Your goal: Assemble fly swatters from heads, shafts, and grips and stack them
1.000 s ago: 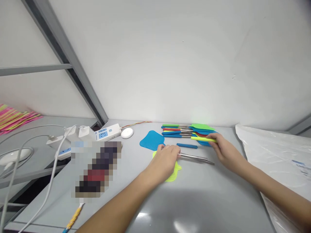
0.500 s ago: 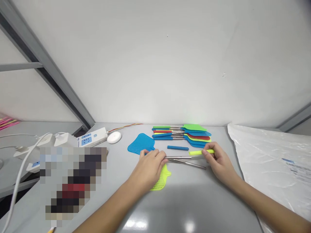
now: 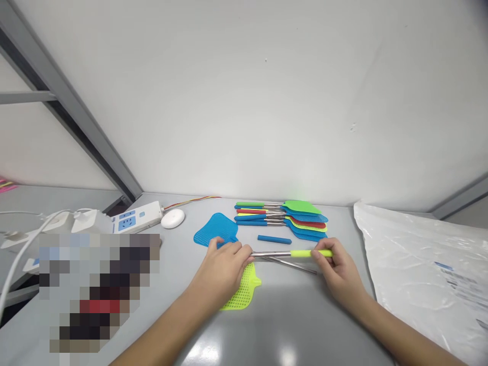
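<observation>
My left hand (image 3: 224, 267) is closed around one end of a metal rod (image 3: 272, 254). At the rod's other end sits a yellow handle sleeve (image 3: 302, 253), pinched by my right hand (image 3: 339, 269). A second metal rod (image 3: 295, 266) lies slanted on the table just below. Partly under my left hand and forearm is a yellow fly swatter head (image 3: 244, 292). A blue fly swatter head (image 3: 217, 229) rests just beyond that hand. Behind the held rod lies a loose blue handle sleeve (image 3: 274, 239).
Several fly swatters (image 3: 282, 218) are stacked near the wall. A white plastic bag (image 3: 415, 269) covers the right side. On the left are a power strip (image 3: 143, 216), a round white device (image 3: 173, 218), cables and a blurred-out object (image 3: 102, 295).
The yellow sleeve, apart from the rod's end before, now meets it in line and covers it. My right hand has come with the sleeve, and the view has shifted slightly.
</observation>
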The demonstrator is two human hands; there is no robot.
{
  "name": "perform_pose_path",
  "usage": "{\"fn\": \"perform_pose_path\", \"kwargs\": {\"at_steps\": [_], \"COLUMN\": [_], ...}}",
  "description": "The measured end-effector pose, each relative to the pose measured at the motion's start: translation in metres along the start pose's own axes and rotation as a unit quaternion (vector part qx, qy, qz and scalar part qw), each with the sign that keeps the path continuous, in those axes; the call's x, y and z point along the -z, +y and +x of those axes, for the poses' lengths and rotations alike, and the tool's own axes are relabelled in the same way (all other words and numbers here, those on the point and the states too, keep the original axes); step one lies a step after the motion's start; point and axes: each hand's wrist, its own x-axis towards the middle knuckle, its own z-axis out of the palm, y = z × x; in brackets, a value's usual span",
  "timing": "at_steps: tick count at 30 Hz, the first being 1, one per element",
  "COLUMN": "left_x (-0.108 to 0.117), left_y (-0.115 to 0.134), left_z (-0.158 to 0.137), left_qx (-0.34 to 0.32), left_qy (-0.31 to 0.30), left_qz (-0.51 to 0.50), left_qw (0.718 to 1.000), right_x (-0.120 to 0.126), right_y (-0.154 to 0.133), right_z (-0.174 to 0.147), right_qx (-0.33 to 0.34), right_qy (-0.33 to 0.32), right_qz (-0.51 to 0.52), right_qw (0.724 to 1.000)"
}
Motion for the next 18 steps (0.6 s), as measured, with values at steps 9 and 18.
{"fn": "perform_pose_path", "kwargs": {"at_steps": [9,18], "left_x": [-0.002,-0.003], "left_y": [0.008,0.017], "left_z": [0.001,-0.002], "left_qx": [-0.074,-0.125], "left_qy": [0.038,0.057], "left_qz": [0.024,0.045], "left_qw": [0.996,0.989], "right_x": [-0.003,-0.001], "right_y": [-0.003,-0.007], "right_z": [-0.003,-0.005], "right_qx": [0.103,0.270], "right_qy": [-0.100,-0.112], "right_qz": [-0.088,-0.227], "right_qw": [0.986,0.929]}}
